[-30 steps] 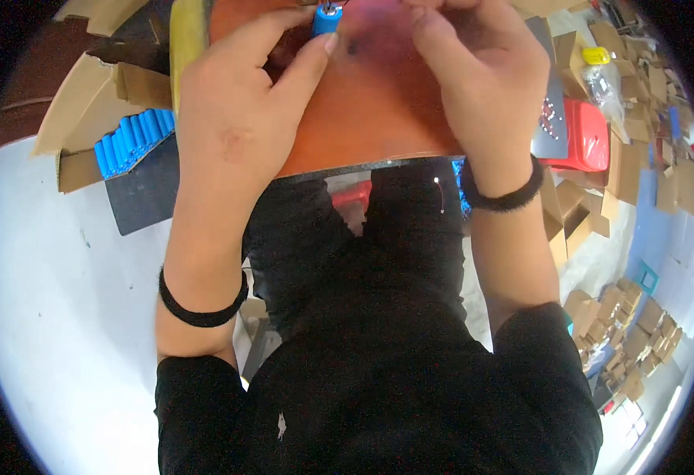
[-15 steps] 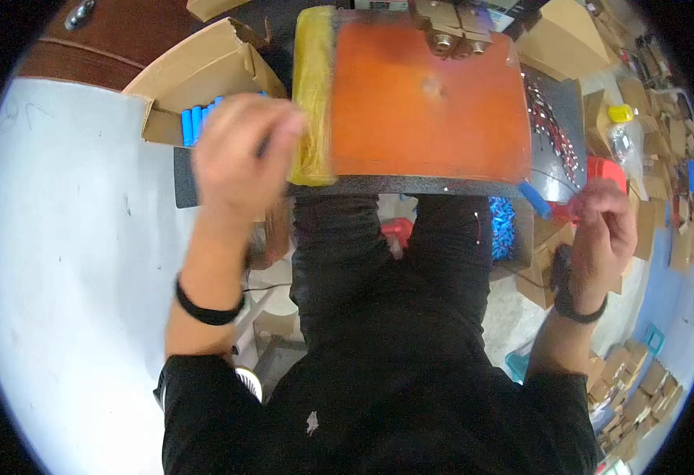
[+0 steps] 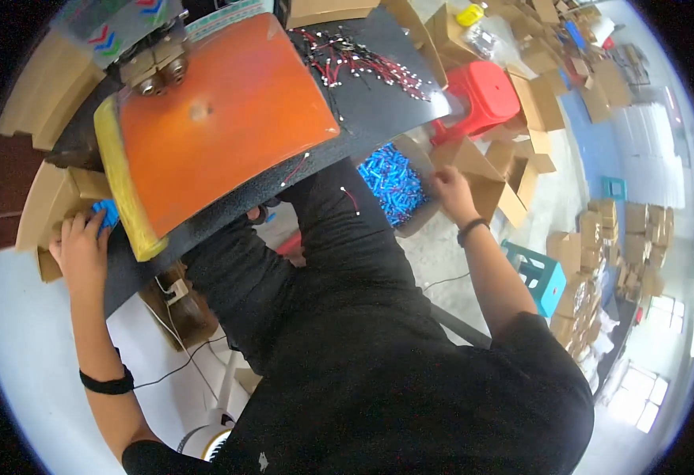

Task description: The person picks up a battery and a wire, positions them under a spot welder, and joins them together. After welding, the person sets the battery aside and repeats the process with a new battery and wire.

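Note:
My left hand [image 3: 80,241] reaches into a cardboard box [image 3: 46,194] at the left end of the bench, its fingers bent around blue cylindrical battery cells [image 3: 107,214]. The fingertips are partly hidden by the hand and the box wall. On the right, my right hand [image 3: 452,194] hovers at the edge of a box [image 3: 424,212] below bench level, filled with blue cells with wire leads [image 3: 394,186]. Its fingers are loosely curled and a little apart, with nothing visible in them.
An orange mat [image 3: 228,119] with a yellow wrapped edge [image 3: 125,182] covers the bench under a metal machine head [image 3: 157,67]. Red and black wire leads [image 3: 355,59] lie on the dark bench. A red stool [image 3: 481,95], open cartons [image 3: 473,174] and a teal stool [image 3: 537,273] stand to the right.
The view has swung right. My left hand has gone down into the box of cells. My right hand has let go of the wired blue cell and now is beside the filled box.

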{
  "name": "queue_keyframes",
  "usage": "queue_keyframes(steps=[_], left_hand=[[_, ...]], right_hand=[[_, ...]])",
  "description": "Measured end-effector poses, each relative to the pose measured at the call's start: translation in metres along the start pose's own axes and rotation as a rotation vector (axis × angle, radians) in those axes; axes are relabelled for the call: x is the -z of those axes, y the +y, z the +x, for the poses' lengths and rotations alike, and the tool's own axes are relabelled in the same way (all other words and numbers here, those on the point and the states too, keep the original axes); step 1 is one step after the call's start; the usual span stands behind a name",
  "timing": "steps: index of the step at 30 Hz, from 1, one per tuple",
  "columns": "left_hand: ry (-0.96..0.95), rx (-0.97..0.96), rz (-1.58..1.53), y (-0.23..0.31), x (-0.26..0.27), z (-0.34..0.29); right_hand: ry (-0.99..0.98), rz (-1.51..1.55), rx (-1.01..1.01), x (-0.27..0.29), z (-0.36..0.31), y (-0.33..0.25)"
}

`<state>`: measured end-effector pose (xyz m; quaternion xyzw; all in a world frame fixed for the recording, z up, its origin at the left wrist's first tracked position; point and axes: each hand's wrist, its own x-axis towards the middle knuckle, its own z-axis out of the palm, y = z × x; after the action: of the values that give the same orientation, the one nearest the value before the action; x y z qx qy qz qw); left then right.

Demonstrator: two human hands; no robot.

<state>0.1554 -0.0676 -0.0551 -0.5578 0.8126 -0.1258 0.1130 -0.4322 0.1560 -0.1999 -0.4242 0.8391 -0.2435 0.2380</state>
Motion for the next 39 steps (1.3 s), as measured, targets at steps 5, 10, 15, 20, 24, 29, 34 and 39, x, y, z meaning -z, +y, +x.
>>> queue_keyframes(steps=[5, 10, 15, 20, 24, 29, 34, 39], left_hand=[[0.199, -0.064, 0.013, -0.002, -0.006, 0.001], [0.385, 0.003, -0.138, -0.027, -0.02, -0.012], [0.585, 0.095, -0.413, -0.011, -0.005, -0.026], [0.737, 0.057, -0.521, 0.022, 0.014, -0.052], [0.665, 0.027, -0.544, 0.036, 0.026, -0.056], [0.693, -0.041, -0.898, 0.053, 0.045, -0.05], [0.517, -0.004, -1.112, 0.097, 0.084, -0.021], [0.489, -0.025, -1.268, 0.144, 0.094, 0.033]], right_hand=[[0.243, -0.168, 0.216, 0.013, 0.007, -0.005], [0.423, -0.12, 0.537, 0.044, 0.045, -0.107], [0.429, -0.3, 0.59, 0.018, 0.108, -0.138], [0.443, -0.349, 0.596, 0.025, 0.117, -0.168], [0.46, -0.347, 0.666, 0.053, 0.101, -0.191], [0.559, -0.29, 0.74, 0.095, 0.079, -0.226], [0.305, 0.317, 0.67, 0.094, 0.05, -0.251], [0.075, 0.889, 0.863, 0.037, 0.024, -0.275]])
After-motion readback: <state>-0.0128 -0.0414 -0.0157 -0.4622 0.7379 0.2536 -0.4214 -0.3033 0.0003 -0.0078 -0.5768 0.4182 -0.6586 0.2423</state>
